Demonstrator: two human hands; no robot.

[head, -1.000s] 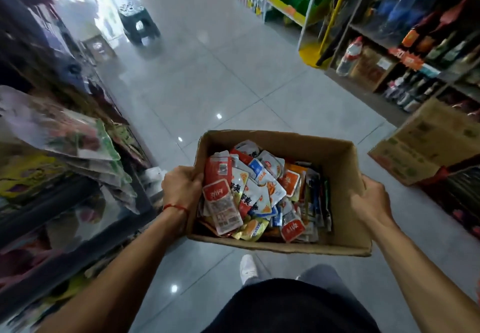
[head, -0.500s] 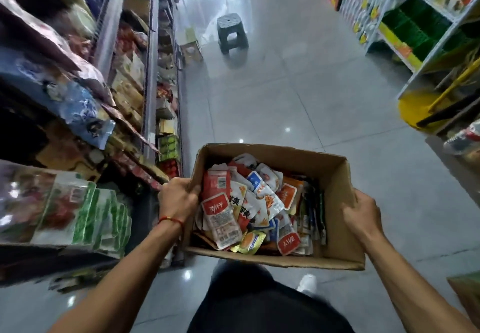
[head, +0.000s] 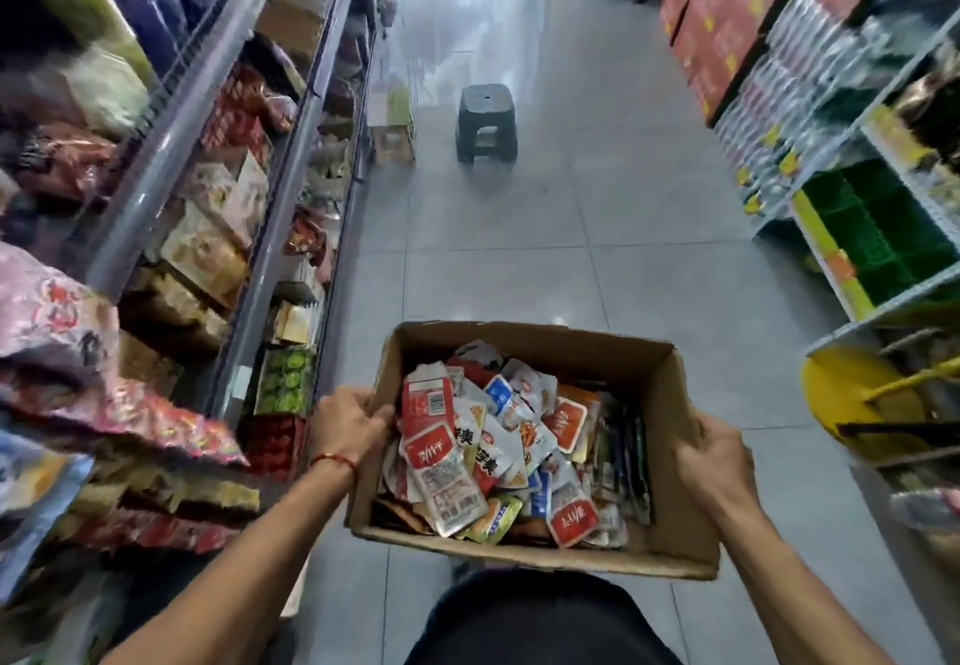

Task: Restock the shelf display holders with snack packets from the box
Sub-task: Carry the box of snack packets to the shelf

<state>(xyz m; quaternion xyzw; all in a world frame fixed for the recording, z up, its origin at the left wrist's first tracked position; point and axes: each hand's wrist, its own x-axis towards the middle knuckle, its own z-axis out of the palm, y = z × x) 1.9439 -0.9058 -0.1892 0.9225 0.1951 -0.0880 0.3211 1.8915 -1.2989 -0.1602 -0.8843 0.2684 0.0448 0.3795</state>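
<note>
I carry an open cardboard box [head: 670,456] at waist height in front of me. It is filled with several small snack packets [head: 498,446], mostly red, white and orange. My left hand [head: 349,417] grips the box's left wall, fingers curled over its rim. My right hand [head: 712,456] grips the right wall from outside. A red string sits round my left wrist. The shelves [head: 244,228] on my left hold bagged and boxed snacks in display holders.
A tiled aisle runs ahead. A dark plastic stool [head: 485,121] stands in the middle of it, with small cartons [head: 392,124] beside the left shelf. On the right are a shelf with green trays [head: 878,233], red boxes [head: 727,15] and a yellow dustpan [head: 852,394].
My view has turned to the right along the aisle, so the stool now sits straight ahead and the left shelves fill more of the frame. Both hands keep the same hold on the box.
</note>
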